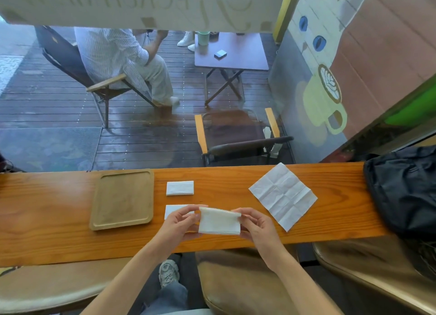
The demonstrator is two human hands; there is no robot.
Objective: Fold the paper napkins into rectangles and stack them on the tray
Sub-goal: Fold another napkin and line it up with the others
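Observation:
A folded white napkin [219, 221] is held above the wooden counter between both hands. My left hand [180, 222] pinches its left edge and my right hand [256, 225] pinches its right edge. A folded napkin rectangle [179, 188] lies on the counter beyond them. Another folded rectangle [173, 210] lies partly hidden behind my left hand. An unfolded, creased napkin [283, 195] lies flat to the right. The wooden tray [122, 223] sits to the left with nothing on it.
A black bag [403, 187] rests on the counter's right end. The narrow counter [59, 239] runs along a window. Padded stools [236, 284] stand below its near edge. Outside, a person sits on a chair by a small table.

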